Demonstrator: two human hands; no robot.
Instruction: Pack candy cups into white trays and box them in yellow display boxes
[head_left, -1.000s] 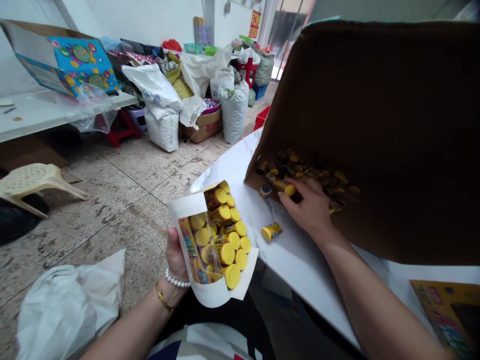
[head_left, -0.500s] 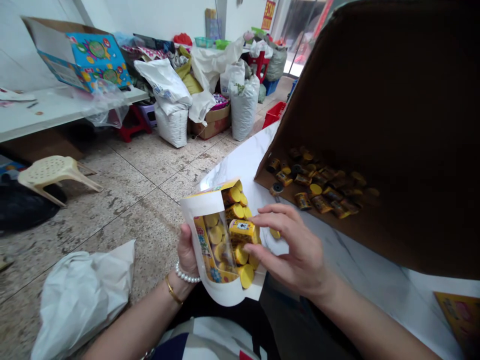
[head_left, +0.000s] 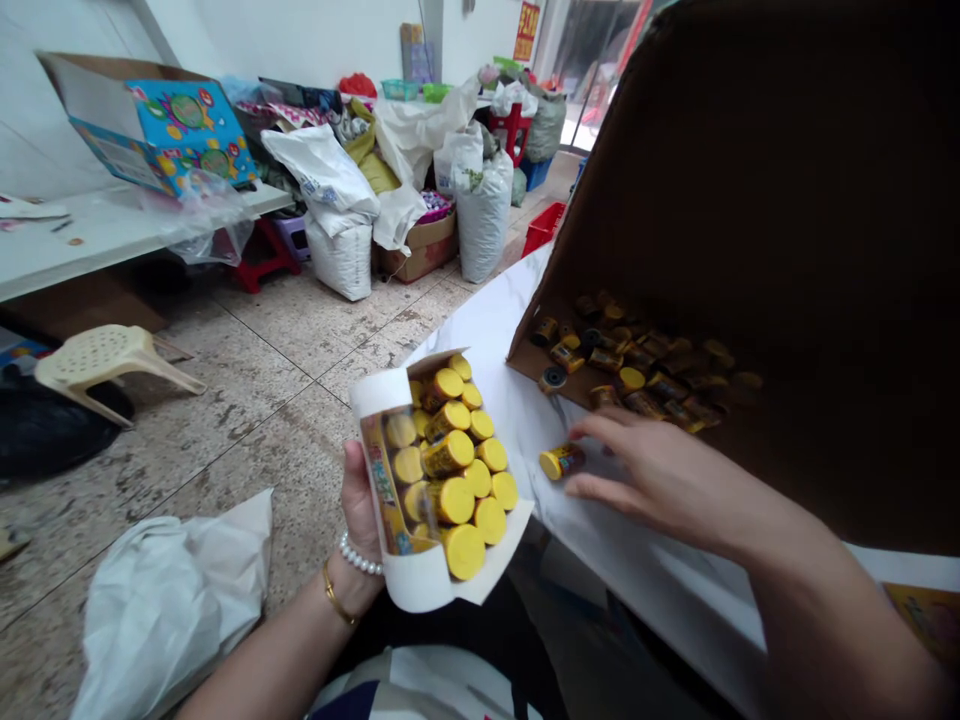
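My left hand (head_left: 358,500) grips a small open white display box (head_left: 420,585) packed with several yellow-capped little bottles (head_left: 456,497). My right hand (head_left: 664,478) lies over the white table (head_left: 637,560), fingers stretched out toward a single loose yellow-capped bottle (head_left: 561,460) lying on its side; the fingertips touch or nearly touch it. Just beyond stands a big brown carton (head_left: 750,200) tipped on its side, with a heap of the same bottles (head_left: 645,365) spilling inside it.
A white plastic bag (head_left: 165,600) lies on the floor at lower left. A cream stool (head_left: 105,360), a white bench with a colourful carton (head_left: 161,125), and sacks and boxes (head_left: 405,180) stand further back. A yellow printed pack (head_left: 926,610) lies at the table's right.
My right hand dropped a bottle into the small box and moved right to the loose bottle on the table. The box now holds one more bottle.
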